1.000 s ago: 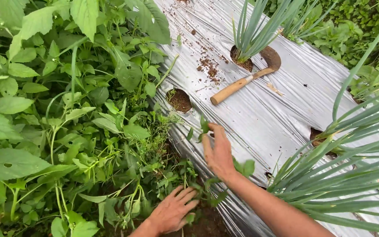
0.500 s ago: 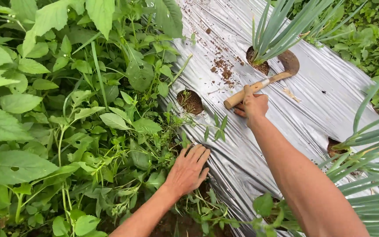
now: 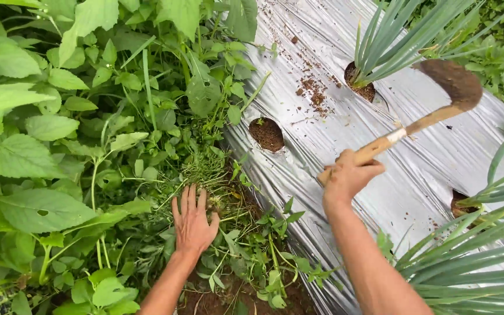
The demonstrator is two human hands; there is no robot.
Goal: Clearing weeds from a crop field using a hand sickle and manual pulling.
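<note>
My right hand (image 3: 350, 175) grips the wooden handle of a small hoe (image 3: 433, 99), lifted above the silver plastic mulch sheet (image 3: 345, 140); its rusty curved blade points up to the right. My left hand (image 3: 193, 224) lies flat, fingers spread, on a tangle of low weeds (image 3: 205, 175) at the sheet's left edge. A round planting hole (image 3: 266, 134) filled with soil and a tiny sprout sits between the two hands.
Dense broad-leaved weeds (image 3: 59, 128) fill the left half. A green onion plant (image 3: 380, 52) grows from a hole at the top, another onion clump (image 3: 473, 256) spreads at the lower right. Loose soil crumbs (image 3: 313, 87) dot the sheet. Bare earth (image 3: 228, 294) shows at the bottom.
My right hand reached across the sheet, took the hoe's handle and raised the tool off the plastic. My left hand slid forward into the weeds and flattened.
</note>
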